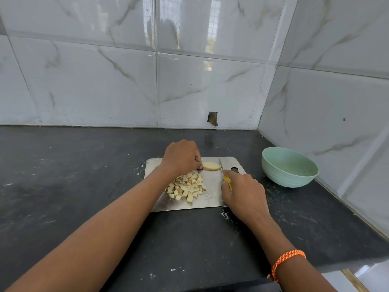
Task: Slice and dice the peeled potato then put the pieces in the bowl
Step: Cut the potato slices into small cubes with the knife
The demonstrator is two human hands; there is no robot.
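A flat potato slice point(211, 166) lies near the far edge of the steel cutting board point(210, 197). My left hand point(182, 158) presses its fingertips on the slice's left end. My right hand point(244, 194) grips a yellow-handled knife point(224, 174), whose blade tip rests at the slice's right end. A heap of diced potato pieces point(187, 187) sits on the board between my hands, partly hidden by my left wrist. A pale green bowl point(289, 166) stands to the right of the board with no potato pieces visible inside.
The dark countertop point(84, 175) runs left and toward me. Tiled walls close the back point(189, 91) and the right side point(336, 112), forming a corner behind the bowl. The counter's right front edge drops off near my right wrist.
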